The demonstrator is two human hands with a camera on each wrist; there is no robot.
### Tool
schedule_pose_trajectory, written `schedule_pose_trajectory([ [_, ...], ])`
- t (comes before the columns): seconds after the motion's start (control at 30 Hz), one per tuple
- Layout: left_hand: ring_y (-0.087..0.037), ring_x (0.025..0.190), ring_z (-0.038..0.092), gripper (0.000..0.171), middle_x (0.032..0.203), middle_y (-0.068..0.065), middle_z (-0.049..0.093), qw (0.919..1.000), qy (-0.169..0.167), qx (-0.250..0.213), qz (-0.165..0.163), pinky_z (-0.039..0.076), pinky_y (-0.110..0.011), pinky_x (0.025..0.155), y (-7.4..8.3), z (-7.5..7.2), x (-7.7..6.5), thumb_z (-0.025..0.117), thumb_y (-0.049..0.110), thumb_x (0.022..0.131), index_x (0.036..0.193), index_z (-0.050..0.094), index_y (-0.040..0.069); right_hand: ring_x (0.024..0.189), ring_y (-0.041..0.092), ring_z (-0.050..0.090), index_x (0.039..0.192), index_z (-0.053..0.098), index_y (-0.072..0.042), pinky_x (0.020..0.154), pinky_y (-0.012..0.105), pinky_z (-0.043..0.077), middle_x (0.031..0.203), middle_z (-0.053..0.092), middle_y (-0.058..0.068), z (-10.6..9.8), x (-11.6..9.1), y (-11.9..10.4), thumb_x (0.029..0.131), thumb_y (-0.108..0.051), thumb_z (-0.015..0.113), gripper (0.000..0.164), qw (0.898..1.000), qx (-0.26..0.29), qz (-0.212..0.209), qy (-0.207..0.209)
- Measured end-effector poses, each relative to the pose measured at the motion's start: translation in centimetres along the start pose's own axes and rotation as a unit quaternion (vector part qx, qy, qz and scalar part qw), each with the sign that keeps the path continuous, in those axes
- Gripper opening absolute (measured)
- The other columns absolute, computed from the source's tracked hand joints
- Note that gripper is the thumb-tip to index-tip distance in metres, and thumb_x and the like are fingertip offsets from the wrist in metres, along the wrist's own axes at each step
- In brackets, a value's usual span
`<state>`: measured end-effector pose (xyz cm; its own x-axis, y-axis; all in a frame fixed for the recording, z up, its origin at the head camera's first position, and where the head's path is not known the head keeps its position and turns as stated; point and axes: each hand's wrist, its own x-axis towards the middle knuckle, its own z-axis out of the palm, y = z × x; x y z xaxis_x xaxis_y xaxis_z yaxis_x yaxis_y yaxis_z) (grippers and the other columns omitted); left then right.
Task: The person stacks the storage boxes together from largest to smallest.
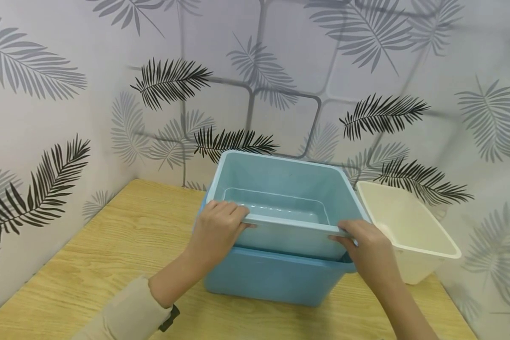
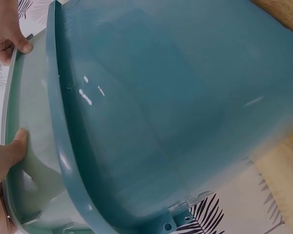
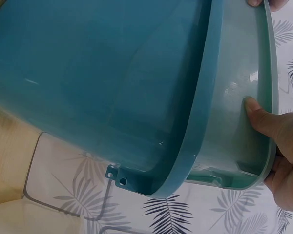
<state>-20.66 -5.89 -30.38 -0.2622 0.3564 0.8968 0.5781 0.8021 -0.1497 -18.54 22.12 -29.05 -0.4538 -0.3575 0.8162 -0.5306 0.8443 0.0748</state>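
Pale blue bin (image 1: 289, 238): smooth, glossy plastic, a rounded rectangle with a rolled lip; we see it nested partly inside the darker bin, its rim standing higher.
Darker blue bin (image 1: 276, 274): the same slick plastic, walls tapering downward, on the table; our right wrist view shows a lug (image 3: 116, 174) pierced with round holes.
Left hand (image 1: 218, 229): grasping the pale bin's near rim at the left, fingers over the lip, thumb against the outer wall.
Right hand (image 1: 367, 245): gripping the same rim near its right corner, thumb likewise outside.
Forearms: reaching in from near left, under a beige sleeve (image 1: 127, 311), and bare from near right.
Cream bin (image 1: 410, 215): matte-looking, flared, to the right.
Table (image 1: 123, 255): yellowish wood grain.
Pale bin's base: hidden; we cannot tell whether it touches bottom.
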Motion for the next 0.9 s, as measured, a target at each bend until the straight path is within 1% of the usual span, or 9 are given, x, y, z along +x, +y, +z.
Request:
schedule_pose_trajectory([
  [0.27, -0.013, 0.063, 0.062, 0.026, 0.068, 0.001, 0.066, 1.0000, -0.002, -0.008, 0.001, 0.042, -0.024, 0.057, 0.0, 0.4, -0.4, 0.073, 0.033, 0.068, 0.077, 0.064, 0.010, 0.068, 0.022, 0.065, 0.080, 0.066, -0.003, 0.059, 0.032, 0.053, 0.074, 0.068, 0.009, 0.3, -0.3, 0.1, 0.055, -0.003, 0.083, 0.031, 1.000, 0.002, 0.000, 0.001],
  [0.43, -0.013, 0.062, 0.061, 0.026, 0.067, 0.001, 0.065, 0.9998, -0.010, -0.015, 0.000, 0.040, -0.023, 0.056, 0.0, 0.7, -0.8, 0.073, 0.032, 0.068, 0.077, 0.064, 0.010, 0.067, 0.022, 0.065, 0.079, 0.066, -0.003, 0.058, 0.031, 0.053, 0.073, 0.068, 0.010, 0.6, -0.7, 0.4, 0.053, -0.003, 0.083, 0.031, 1.000, 0.001, -0.013, 0.007],
  [0.6, -0.012, 0.061, 0.060, 0.025, 0.066, 0.002, 0.064, 0.9999, -0.006, -0.014, 0.001, 0.040, -0.022, 0.055, 0.2, 1.1, -1.2, 0.073, 0.032, 0.068, 0.076, 0.064, 0.010, 0.065, 0.023, 0.064, 0.077, 0.065, -0.002, 0.057, 0.032, 0.052, 0.071, 0.068, 0.010, 1.0, -1.2, 0.5, 0.052, -0.003, 0.083, 0.031, 1.000, 0.000, -0.024, 0.015],
  [0.9, -0.011, 0.060, 0.060, 0.026, 0.066, 0.001, 0.065, 0.9999, -0.005, -0.011, 0.003, 0.039, -0.022, 0.055, 0.5, 1.9, -2.3, 0.077, 0.030, 0.065, 0.076, 0.065, 0.010, 0.066, 0.024, 0.065, 0.077, 0.064, -0.003, 0.060, 0.033, 0.052, 0.071, 0.068, 0.009, 1.6, -2.3, 0.5, 0.050, -0.001, 0.083, 0.033, 1.000, 0.007, -0.022, 0.009],
])
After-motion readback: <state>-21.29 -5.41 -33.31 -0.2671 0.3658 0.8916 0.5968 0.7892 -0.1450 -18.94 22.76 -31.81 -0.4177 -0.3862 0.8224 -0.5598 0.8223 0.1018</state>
